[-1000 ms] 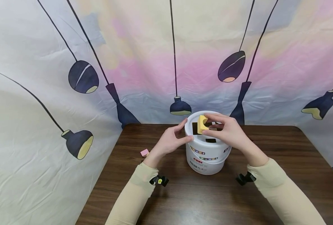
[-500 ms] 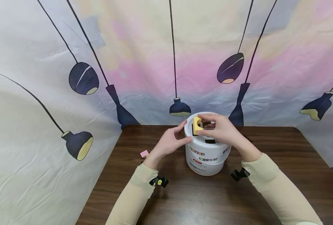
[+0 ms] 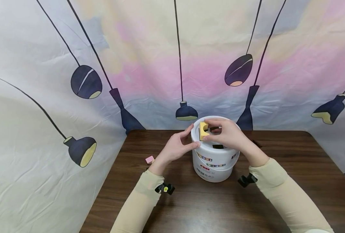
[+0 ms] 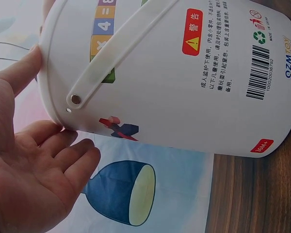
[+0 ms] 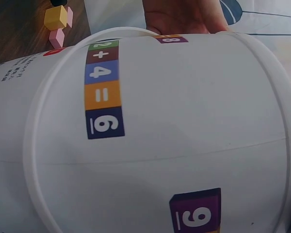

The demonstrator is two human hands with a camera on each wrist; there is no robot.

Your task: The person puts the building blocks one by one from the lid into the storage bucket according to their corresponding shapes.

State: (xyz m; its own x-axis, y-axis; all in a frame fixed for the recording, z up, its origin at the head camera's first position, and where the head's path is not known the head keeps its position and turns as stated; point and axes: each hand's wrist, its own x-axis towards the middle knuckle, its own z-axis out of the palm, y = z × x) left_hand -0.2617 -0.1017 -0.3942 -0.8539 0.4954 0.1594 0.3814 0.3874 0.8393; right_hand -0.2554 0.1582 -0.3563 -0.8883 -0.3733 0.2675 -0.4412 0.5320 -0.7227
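Note:
A white plastic bucket [image 3: 214,171] with a white lid [image 3: 203,146] stands on the table, its handle hanging down at the front. Dark shaped openings [image 3: 218,146] show in the lid. My right hand [image 3: 230,135] pinches a yellow block [image 3: 202,132] with a semicircular cutout between thumb and fingers. The block is upright at the lid's left opening, overlapping it in the head view. My left hand [image 3: 175,146] touches the lid's left rim with thumb and fingertips spread. In the left wrist view the other fingers of that hand [image 4: 43,165] lie loosely extended beside the rim.
On the brown wooden table [image 3: 195,210], left of the bucket, lies a pink block [image 3: 149,159]. The right wrist view shows a yellow-orange block [image 5: 55,18] there with pink pieces [image 5: 57,39]. A cloth backdrop [image 3: 149,48] with painted lamps hangs behind.
My right hand has carried the yellow block left across the lid to the left opening and slightly down. The left hand keeps its place on the rim.

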